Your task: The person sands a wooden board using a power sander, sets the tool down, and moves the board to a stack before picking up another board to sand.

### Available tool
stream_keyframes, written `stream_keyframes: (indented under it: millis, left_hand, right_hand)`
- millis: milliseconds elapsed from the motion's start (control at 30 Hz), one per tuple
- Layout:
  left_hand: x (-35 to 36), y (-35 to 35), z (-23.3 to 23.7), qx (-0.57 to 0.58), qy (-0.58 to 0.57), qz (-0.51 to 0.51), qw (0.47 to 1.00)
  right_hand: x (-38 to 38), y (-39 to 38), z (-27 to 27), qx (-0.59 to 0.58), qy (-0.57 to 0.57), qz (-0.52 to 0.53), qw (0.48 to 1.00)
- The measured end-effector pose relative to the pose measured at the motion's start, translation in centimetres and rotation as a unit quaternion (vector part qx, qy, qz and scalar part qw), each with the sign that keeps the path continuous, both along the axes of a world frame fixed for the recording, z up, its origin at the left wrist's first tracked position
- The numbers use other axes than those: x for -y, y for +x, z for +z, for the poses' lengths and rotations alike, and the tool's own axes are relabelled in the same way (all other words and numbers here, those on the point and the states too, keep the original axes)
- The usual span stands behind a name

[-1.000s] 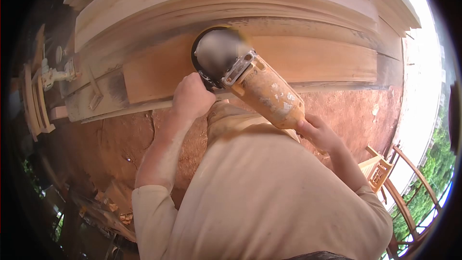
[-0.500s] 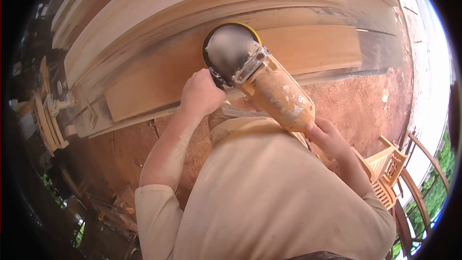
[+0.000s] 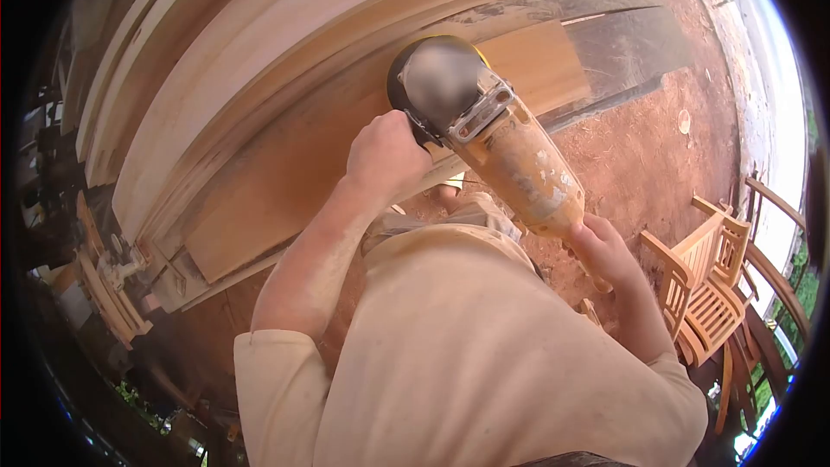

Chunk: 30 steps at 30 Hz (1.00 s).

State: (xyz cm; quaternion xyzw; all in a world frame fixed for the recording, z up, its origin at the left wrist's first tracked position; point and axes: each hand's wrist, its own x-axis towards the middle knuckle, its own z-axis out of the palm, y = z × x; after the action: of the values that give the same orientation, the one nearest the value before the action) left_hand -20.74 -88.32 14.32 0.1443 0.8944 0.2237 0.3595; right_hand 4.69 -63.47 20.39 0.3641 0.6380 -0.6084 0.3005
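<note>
A worn, paint-chipped power sander [image 3: 521, 169] with a round head and yellow-edged disc rests over a long flat wooden board [image 3: 285, 182]. My left hand [image 3: 386, 154] is closed around the side handle by the sander's head. At the rear end of the body, my right hand [image 3: 598, 249] wraps round the grip. The disc's underside is hidden, so its contact with the board cannot be made out. The board lies on a dusty workbench [image 3: 622, 47].
Long wooden planks [image 3: 251, 60] lie stacked beyond the board. To the right, a slatted wooden chair [image 3: 705, 281] stands on the reddish, dusty ground [image 3: 640, 156]. Wooden pieces with a clamp-like fitting [image 3: 121, 268] are at the bench's left end.
The sander and both hands have shifted right along the board. The whole view has turned, so the bench now slants more steeply and more of the chair shows.
</note>
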Motion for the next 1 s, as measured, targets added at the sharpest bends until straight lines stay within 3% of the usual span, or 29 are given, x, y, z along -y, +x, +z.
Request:
stream_keyframes:
  millis: [233,300,600,667,700,767,900,967,1000]
  left_hand:
    - [-3.4,-2.9,-0.1,0.005,-0.018,-0.098,0.995]
    - [-6.1,-3.2,0.5,-0.004,0.0,-0.121,0.993]
    - [-18.4,-2.7,1.1,-0.031,0.064,-0.177,0.982]
    - [-20.8,-2.8,1.3,-0.034,0.074,-0.187,0.979]
    - [-21.9,-2.6,0.9,-0.043,0.089,-0.187,0.977]
    - [-24.8,-1.7,0.8,-0.055,0.106,-0.194,0.974]
    - [-23.7,-0.3,0.5,-0.072,0.147,-0.22,0.962]
    - [-21.3,0.4,1.5,-0.033,0.113,-0.204,0.972]
    - [-19.5,0.4,1.2,-0.027,0.105,-0.191,0.976]
  right_hand:
    - [-0.1,1.2,-1.0,-0.044,0.028,-0.022,0.998]
    - [-1.1,1.5,-0.4,-0.027,0.026,-0.114,0.993]
    - [-10.0,6.0,-1.6,-0.036,0.089,-0.181,0.979]
    - [-11.7,7.2,-2.4,-0.037,0.113,-0.257,0.959]
    - [-11.3,7.0,-2.4,-0.036,0.109,-0.247,0.962]
    - [-11.5,6.9,-1.6,-0.021,0.123,-0.387,0.913]
    - [-10.8,9.1,-1.6,-0.033,0.089,-0.397,0.913]
    - [-9.7,10.2,-1.7,-0.035,0.088,-0.347,0.933]
    - [-9.1,10.3,-2.0,-0.053,0.073,-0.27,0.959]
